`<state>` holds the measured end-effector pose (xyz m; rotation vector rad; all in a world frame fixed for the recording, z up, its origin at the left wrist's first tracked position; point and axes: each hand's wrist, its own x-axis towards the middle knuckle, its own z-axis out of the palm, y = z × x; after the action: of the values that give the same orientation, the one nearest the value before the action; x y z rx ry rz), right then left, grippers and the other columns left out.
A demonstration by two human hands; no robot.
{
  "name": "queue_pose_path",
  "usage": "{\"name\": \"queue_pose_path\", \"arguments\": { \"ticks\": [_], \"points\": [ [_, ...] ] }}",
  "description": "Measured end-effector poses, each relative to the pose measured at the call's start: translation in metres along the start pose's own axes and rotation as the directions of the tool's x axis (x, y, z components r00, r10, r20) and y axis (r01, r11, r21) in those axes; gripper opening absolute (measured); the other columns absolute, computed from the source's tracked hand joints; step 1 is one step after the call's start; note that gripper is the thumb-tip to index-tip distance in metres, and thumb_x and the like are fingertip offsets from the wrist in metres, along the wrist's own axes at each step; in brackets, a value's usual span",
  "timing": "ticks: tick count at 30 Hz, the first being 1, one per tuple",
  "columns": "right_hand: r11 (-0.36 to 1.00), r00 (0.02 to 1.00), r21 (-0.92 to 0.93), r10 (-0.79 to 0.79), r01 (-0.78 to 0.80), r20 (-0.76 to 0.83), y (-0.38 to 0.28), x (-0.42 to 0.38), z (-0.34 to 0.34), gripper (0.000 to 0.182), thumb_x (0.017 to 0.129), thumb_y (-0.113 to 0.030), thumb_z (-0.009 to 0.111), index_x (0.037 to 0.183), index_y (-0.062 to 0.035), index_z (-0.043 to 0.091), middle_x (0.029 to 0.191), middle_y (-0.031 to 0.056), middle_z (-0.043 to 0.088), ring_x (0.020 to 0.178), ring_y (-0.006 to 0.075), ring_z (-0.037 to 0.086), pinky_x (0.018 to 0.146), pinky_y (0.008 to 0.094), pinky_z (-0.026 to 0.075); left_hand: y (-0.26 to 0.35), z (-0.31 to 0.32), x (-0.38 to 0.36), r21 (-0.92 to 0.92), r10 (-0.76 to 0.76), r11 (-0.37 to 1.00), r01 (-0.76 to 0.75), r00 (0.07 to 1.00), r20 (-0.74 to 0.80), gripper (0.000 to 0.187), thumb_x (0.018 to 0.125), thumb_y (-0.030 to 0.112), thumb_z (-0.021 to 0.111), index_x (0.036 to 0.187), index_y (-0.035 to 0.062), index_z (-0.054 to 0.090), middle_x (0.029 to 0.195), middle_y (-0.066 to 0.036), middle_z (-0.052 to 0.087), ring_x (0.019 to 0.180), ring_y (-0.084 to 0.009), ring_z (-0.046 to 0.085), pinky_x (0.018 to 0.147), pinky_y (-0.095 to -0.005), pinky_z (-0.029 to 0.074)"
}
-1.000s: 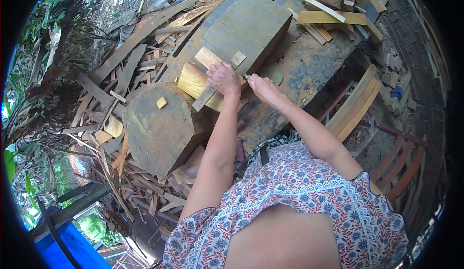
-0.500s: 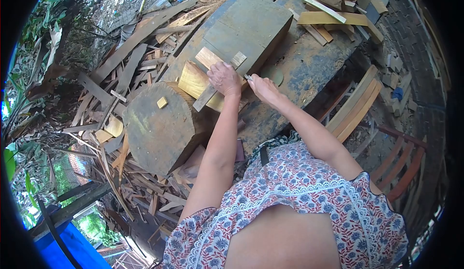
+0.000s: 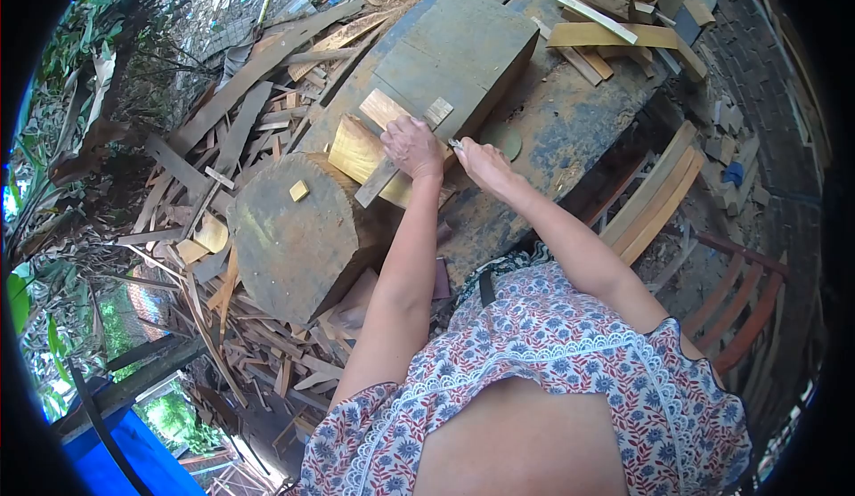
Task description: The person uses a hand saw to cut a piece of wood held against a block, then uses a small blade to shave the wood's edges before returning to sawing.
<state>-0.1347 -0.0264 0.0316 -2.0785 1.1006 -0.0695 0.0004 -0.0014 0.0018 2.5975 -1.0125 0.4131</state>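
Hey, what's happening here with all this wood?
A person works outdoors at a dark worn workbench ringed by wood scraps. The left hand presses down on a flat strip of wood lying across a yellow wood block. The right hand holds a small thin tool beside the left. A round log stump stands alongside.

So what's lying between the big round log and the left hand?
In the head view, a yellow wedge of cut wood lies between the log and the left hand, crossed by a grey wooden strip.
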Motion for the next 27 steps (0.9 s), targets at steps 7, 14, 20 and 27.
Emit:
{"name": "queue_pose_path", "arguments": {
  "ticks": [7, 14, 20, 27],
  "points": [
    [1.0, 1.0, 0.004, -0.013, 0.013, -0.005, 0.001, -0.005, -0.002, 0.03, 0.095, -0.029, 0.045, 0.099, -0.0009, 0.052, 0.085, 0.0281, 0.064, 0.087, 0.0457, 0.062, 0.074, 0.0537, 0.049, 0.001, -0.001, 0.001, 0.002, 0.001, 1.0, -0.001, 1.0, -0.006, 0.018, 0.087, 0.022, 0.05, 0.089, 0.0065, 0.057, 0.091, -0.011, 0.056, 0.09, -0.0304, 0.053, 0.077, -0.0422, 0.043],
    [0.999, 0.999, 0.015, -0.047, 0.047, -0.028, 0.006, -0.006, 0.001, 0.028, 0.096, -0.029, 0.043, 0.097, -0.0024, 0.049, 0.083, 0.0301, 0.061, 0.084, 0.0482, 0.059, 0.071, 0.0563, 0.046, 0.002, -0.002, 0.0, -0.013, -0.003, 1.0, 0.003, 1.0, -0.004, 0.018, 0.087, 0.023, 0.05, 0.089, 0.0065, 0.057, 0.091, -0.012, 0.056, 0.09, -0.0305, 0.052, 0.078, -0.0425, 0.043],
    [1.0, 1.0, -0.005, -0.016, 0.016, -0.017, -0.003, 0.003, -0.002, 0.03, 0.095, -0.029, 0.045, 0.098, -0.0005, 0.053, 0.087, 0.0279, 0.064, 0.087, 0.0451, 0.062, 0.075, 0.0541, 0.048, 0.001, 0.002, 0.0, 0.02, 0.018, 1.0, -0.017, 0.998, -0.059, 0.015, 0.085, 0.023, 0.054, 0.086, 0.0075, 0.057, 0.088, -0.01, 0.054, 0.088, -0.0279, 0.053, 0.075, -0.04, 0.043],
    [0.999, 0.999, 0.037, 0.03, -0.031, 0.026, 0.007, -0.018, -0.003, 0.03, 0.095, -0.029, 0.045, 0.098, -0.001, 0.054, 0.087, 0.0274, 0.064, 0.087, 0.0448, 0.062, 0.075, 0.0542, 0.049, 0.0, 0.002, 0.0, 0.023, 0.016, 1.0, -0.015, 0.999, -0.039, 0.017, 0.087, 0.023, 0.052, 0.087, 0.0071, 0.058, 0.088, -0.009, 0.055, 0.088, -0.0283, 0.053, 0.075, -0.0408, 0.044]
  ]
}}
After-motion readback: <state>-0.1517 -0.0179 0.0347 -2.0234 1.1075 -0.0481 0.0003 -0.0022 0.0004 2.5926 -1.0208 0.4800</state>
